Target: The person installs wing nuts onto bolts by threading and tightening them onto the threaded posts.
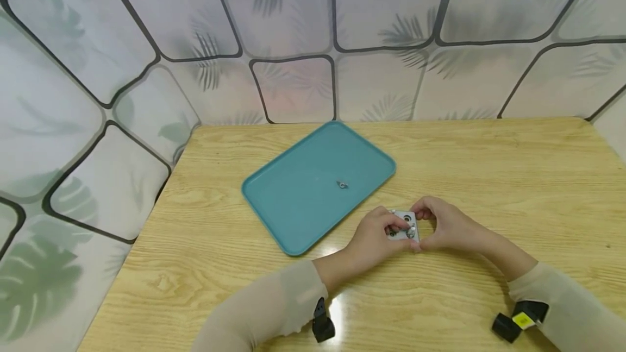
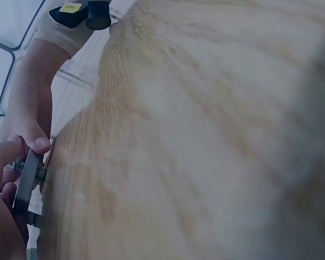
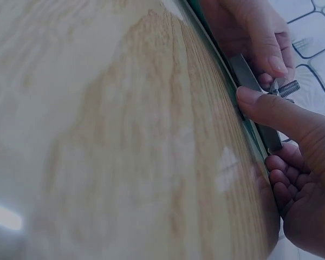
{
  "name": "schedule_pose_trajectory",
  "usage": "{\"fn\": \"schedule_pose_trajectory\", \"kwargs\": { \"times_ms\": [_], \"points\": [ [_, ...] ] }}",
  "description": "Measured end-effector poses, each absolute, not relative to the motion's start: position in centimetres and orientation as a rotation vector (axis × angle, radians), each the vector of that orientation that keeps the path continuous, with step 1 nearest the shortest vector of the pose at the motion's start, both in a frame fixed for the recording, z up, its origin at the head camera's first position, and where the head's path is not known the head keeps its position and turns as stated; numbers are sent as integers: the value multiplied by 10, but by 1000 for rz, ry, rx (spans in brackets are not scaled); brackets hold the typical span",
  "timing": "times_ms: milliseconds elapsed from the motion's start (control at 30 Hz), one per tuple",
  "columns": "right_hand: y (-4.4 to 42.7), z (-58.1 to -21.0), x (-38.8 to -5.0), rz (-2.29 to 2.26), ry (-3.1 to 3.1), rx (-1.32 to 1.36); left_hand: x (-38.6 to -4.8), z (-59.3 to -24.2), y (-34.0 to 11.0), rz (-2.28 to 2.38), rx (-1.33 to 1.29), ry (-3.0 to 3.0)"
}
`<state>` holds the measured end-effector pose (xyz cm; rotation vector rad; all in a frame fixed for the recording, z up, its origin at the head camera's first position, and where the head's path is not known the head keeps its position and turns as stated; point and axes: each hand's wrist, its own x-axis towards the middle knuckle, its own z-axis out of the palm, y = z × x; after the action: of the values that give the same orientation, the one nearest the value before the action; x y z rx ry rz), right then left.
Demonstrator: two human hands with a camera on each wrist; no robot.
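Note:
Over the table, both hands hold a small grey metal plate (image 1: 398,236). My left hand (image 1: 374,236) grips its left side, curled fingers over the face beside a small wing-shaped nut (image 1: 411,232). The right hand (image 1: 452,228) holds the right edge between thumb and fingers. Seen edge-on in the left wrist view, the plate (image 2: 26,181) has bolt heads (image 2: 40,174) on one side. The right wrist view shows a threaded bolt end (image 3: 290,88) standing out from the plate (image 3: 248,76), with the left hand's (image 3: 260,38) thumb close by and the right hand (image 3: 309,146) on the plate's near end.
A teal tray (image 1: 293,200) lies angled on the wooden table (image 1: 195,265), left of and beyond the hands. One small metal wing nut (image 1: 342,184) sits in it. Behind the table hangs a patterned wall covering (image 1: 381,86).

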<state>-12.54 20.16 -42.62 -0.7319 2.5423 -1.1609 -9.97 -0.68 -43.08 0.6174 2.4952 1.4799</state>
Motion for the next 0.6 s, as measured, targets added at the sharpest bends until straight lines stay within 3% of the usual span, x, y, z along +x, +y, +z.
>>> {"fn": "schedule_pose_trajectory", "kwargs": {
  "times_ms": [600],
  "points": [
    [202, -430, -127, -1169, 2540, -712, -101, -428, -8, 1496, 553, 2556]
  ]
}}
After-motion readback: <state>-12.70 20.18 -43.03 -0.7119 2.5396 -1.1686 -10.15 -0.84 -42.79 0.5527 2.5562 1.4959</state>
